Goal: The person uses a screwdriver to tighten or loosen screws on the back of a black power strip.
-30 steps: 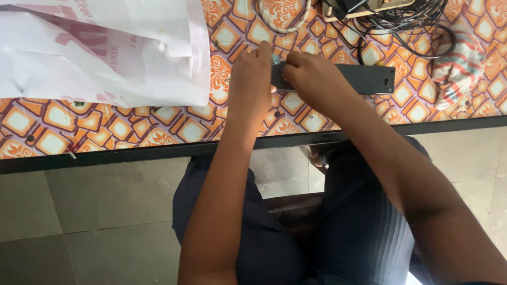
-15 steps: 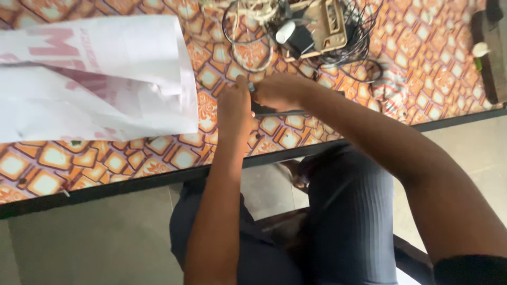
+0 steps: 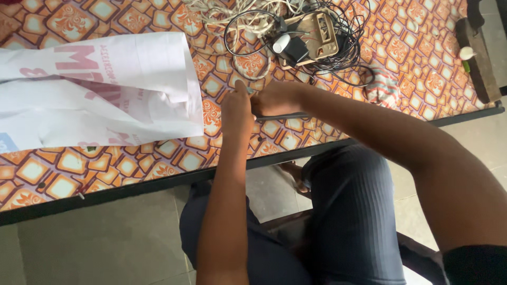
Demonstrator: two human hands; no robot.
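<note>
Beside the white bag [image 3: 100, 89], both hands, left hand [image 3: 236, 111] and right hand [image 3: 277, 98], grip a dark bar [image 3: 282, 116] below tangled cables [image 3: 253, 21].

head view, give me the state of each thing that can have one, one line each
left hand: closed on the dark flat bar, resting on the table
right hand: grip closed on the same bar
dark flat bar: flat on the tablecloth, mostly hidden
white printed bag: lying flat, creased
cables: tangled in a heap
</note>
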